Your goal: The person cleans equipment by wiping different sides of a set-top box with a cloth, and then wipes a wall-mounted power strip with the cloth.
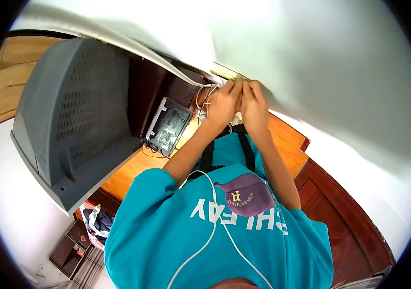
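Close together at the wall, my left hand (222, 103) and my right hand (255, 105) both have their fingers bent in a pinch. Whatever lies between the fingertips is hidden by the hands. Thin white cables (207, 96) hang beside my left hand. A white cable trunk (167, 67) slopes down along the wall and ends by that hand's fingers. Just behind the fingertips a yellowish strip (223, 71) sits against the wall.
A large grey tube television (85, 106) stands on the left. Beside it a flat dark box (169, 126) with black cords rests at a tilt. A white earphone cord (215, 207) hangs over my teal shirt. Dark red wooden panelling (342, 216) is on the right.
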The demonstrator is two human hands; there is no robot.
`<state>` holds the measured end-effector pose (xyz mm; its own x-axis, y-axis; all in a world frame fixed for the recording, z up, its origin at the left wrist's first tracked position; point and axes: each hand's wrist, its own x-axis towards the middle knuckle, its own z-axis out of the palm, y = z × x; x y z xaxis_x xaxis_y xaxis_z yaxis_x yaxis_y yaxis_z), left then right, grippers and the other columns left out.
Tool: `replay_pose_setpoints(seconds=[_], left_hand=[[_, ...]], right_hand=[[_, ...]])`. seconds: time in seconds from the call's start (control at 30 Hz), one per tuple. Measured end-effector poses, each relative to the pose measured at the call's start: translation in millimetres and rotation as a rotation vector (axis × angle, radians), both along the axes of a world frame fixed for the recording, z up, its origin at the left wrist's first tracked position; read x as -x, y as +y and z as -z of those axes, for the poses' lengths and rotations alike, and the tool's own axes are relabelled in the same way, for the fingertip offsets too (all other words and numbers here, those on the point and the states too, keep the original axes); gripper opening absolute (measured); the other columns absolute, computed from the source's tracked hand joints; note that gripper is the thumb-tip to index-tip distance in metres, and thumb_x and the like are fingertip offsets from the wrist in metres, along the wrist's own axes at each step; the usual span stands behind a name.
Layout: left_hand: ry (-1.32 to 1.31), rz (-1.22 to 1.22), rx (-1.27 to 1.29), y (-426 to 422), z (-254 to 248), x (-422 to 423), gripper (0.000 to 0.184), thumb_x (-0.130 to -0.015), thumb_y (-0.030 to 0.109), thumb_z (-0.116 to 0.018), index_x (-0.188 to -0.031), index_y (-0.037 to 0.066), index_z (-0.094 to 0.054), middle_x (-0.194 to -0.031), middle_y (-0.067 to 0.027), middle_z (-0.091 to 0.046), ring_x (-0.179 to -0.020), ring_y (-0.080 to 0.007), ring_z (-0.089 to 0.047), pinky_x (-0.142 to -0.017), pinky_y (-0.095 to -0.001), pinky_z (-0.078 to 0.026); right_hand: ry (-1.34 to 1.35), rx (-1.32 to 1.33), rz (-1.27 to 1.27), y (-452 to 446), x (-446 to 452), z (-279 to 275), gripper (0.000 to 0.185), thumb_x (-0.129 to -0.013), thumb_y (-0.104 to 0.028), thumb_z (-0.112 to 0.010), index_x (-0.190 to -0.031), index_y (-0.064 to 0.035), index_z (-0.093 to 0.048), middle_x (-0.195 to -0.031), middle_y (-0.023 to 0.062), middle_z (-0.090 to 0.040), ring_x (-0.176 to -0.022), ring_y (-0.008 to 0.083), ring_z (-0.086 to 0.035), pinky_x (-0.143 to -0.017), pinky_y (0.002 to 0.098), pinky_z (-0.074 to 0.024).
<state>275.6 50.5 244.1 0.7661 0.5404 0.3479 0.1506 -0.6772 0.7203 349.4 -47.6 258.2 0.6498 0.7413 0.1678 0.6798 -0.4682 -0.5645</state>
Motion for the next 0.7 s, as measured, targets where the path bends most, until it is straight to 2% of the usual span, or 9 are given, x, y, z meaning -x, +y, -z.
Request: replay_pose_setpoints(seconds=[0.17, 0.33, 0.47, 0.6, 0.67, 0.7], left_hand=[[0.012, -0.033, -0.042, 18.0, 5.7, 6.7, 0.039, -0.084, -0.004, -0.072, -0.123, -0.004, -0.068, -0.1, -0.0206, -0.068, -0.082, -0.0419, -0.07, -0.068, -0.0446, -0.058], [-0.024, 0.058, -0.042, -12.2, 4.6, -9.0, 0.037, -0.085, -0.004, -0.072, -0.122, -0.005, -0.067, -0.1, -0.0206, -0.067, -0.08, -0.0408, -0.069, -0.069, -0.0438, -0.059], [-0.011, 0.071, -0.003, -4.0, 6.2, -3.7, 0.037, -0.084, -0.004, -0.071, -0.122, -0.005, -0.068, -0.1, -0.0206, -0.068, -0.082, -0.042, -0.069, -0.07, -0.0446, -0.059], [-0.048, -0.061, -0.03, 20.6, 6.4, 9.5, 0.039, -0.084, -0.003, -0.068, -0.123, -0.002, -0.068, -0.094, -0.0208, -0.066, -0.077, -0.0421, -0.069, -0.066, -0.0466, -0.057], [-0.011, -0.096, 0.015, 31.9, 1.7, 13.9, 0.039, -0.084, -0.004, -0.068, -0.123, -0.002, -0.068, -0.094, -0.0215, -0.066, -0.078, -0.0428, -0.068, -0.066, -0.0472, -0.057], [0.002, -0.105, 0.028, 33.2, 0.4, 14.5, 0.039, -0.085, -0.003, -0.068, -0.123, -0.003, -0.068, -0.094, -0.0215, -0.066, -0.079, -0.043, -0.069, -0.066, -0.0474, -0.057]], right_hand=[[-0.056, -0.076, -0.031, 20.9, 5.1, -0.4, 0.039, -0.088, 0.001, -0.062, -0.127, 0.0034, -0.062, -0.113, 0.0152, -0.058, -0.101, 0.0341, -0.066, -0.08, 0.0425, -0.056], [-0.043, -0.138, 0.066, -13.5, -3.3, -7.5, 0.032, -0.087, 0.002, -0.064, -0.119, 0.0029, -0.069, -0.103, 0.0126, -0.061, -0.088, 0.0309, -0.068, -0.071, 0.0404, -0.057], [-0.052, -0.075, 0.051, -6.6, -1.5, -2.9, 0.034, -0.087, 0.002, -0.065, -0.121, 0.0035, -0.067, -0.103, 0.0126, -0.061, -0.089, 0.0312, -0.068, -0.073, 0.0404, -0.0569], [0.171, -0.092, 0.026, 29.0, 10.6, -3.0, 0.038, -0.085, 0.002, -0.066, -0.123, 0.0056, -0.064, -0.107, 0.0156, -0.06, -0.092, 0.0348, -0.068, -0.077, 0.042, -0.057], [-0.04, -0.089, -0.054, 45.5, 13.2, 0.9, 0.039, -0.085, 0.002, -0.064, -0.124, 0.0064, -0.063, -0.111, 0.0188, -0.059, -0.098, 0.0377, -0.067, -0.079, 0.0437, -0.057], [-0.038, -0.091, -0.051, 44.1, 13.4, 0.5, 0.039, -0.085, 0.002, -0.064, -0.124, 0.0064, -0.063, -0.111, 0.0188, -0.059, -0.098, 0.0377, -0.067, -0.079, 0.0437, -0.057]])
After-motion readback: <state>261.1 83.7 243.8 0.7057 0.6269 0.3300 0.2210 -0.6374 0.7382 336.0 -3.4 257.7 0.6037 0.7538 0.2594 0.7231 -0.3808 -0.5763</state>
